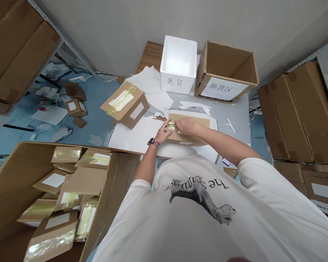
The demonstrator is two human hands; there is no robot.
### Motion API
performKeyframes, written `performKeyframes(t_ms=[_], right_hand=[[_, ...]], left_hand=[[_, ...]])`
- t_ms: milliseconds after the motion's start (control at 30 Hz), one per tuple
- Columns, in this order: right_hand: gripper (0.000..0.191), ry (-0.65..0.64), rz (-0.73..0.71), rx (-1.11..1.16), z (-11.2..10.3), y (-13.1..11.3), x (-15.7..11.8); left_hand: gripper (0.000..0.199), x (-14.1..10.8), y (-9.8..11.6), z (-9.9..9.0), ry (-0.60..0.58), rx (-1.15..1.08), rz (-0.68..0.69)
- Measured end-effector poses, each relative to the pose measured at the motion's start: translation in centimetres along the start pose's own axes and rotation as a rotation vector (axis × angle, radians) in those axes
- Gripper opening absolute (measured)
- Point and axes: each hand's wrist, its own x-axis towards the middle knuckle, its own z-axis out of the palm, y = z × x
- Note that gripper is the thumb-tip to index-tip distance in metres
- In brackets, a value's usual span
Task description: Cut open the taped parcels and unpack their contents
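A closed cardboard box [191, 137] lies on the table in front of me, with shiny yellowish tape [171, 127] over its left end. My left hand [164, 131], with a watch and a patterned band at the wrist, grips that end, thumb and fingers on either side of the tape. Just right of it, my right hand [186, 125] is closed in a fist-like pinch over the taped top. Whatever sits between its fingers is hidden from me. Another taped box [128, 105] with white labels stands tilted to the left.
A white foam box [177, 82] and an open carton [226, 74] with handwritten signs stand at the table's back. Torn paper [195, 106] lies before them. At lower left, a large carton [120, 174] holds several taped boxes. Stacked cartons [297, 116] rise at the right.
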Motion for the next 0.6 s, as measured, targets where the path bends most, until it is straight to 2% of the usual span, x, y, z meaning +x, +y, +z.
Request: performKeyframes(t_ms=[300, 433, 600], right_hand=[[0.044, -0.118, 0.036, 0.032, -1.4, 0.5, -1.2], [0.043, -0.116, 0.06, 0.023, -0.9, 1.1, -1.3], [0.039, -0.108, 0.086, 0.039, 0.3, 1.4, -0.1]], left_hand=[[0.094, -0.1, 0.1, -0.2, 0.0, 0.107, -0.007], [0.093, -0.2, 0.6, -0.2, -0.004, 0.118, -0.013], [0.092, -0.2, 1.1, -0.3, 0.005, 0.139, -0.026]])
